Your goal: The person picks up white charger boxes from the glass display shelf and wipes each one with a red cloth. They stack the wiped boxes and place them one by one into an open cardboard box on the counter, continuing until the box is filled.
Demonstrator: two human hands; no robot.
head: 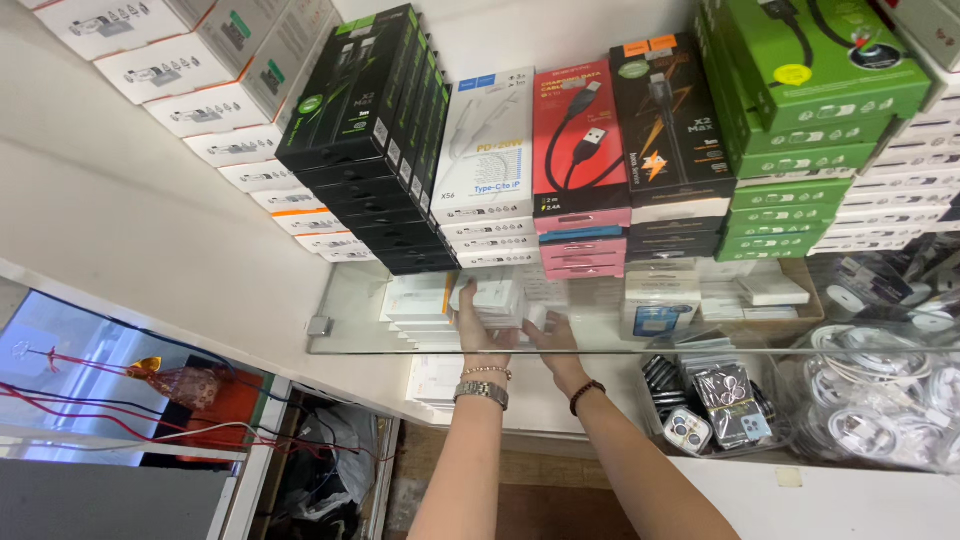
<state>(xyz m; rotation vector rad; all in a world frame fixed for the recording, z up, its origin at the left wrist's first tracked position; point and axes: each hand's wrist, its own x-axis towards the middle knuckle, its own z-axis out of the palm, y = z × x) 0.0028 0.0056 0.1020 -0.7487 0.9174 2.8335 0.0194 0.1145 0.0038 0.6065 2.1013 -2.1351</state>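
Both my hands reach under a glass shelf [400,350] toward small white boxes [497,300] stacked on the lower shelf. My left hand [478,325], with a metal watch and a bead bracelet on the wrist, grips one side of the white boxes. My right hand [553,335], wearing a dark bead bracelet, rests against the other side of the same boxes, palm inward. The fingertips are partly hidden behind the boxes and the glass edge.
On the glass shelf stand stacks of cable boxes: black [370,130], white [487,160], red [580,150], black and orange [668,120], green [800,100]. Bags of coiled white cables [880,400] and phone cases [715,400] lie at right. A white wall [120,220] stands at left.
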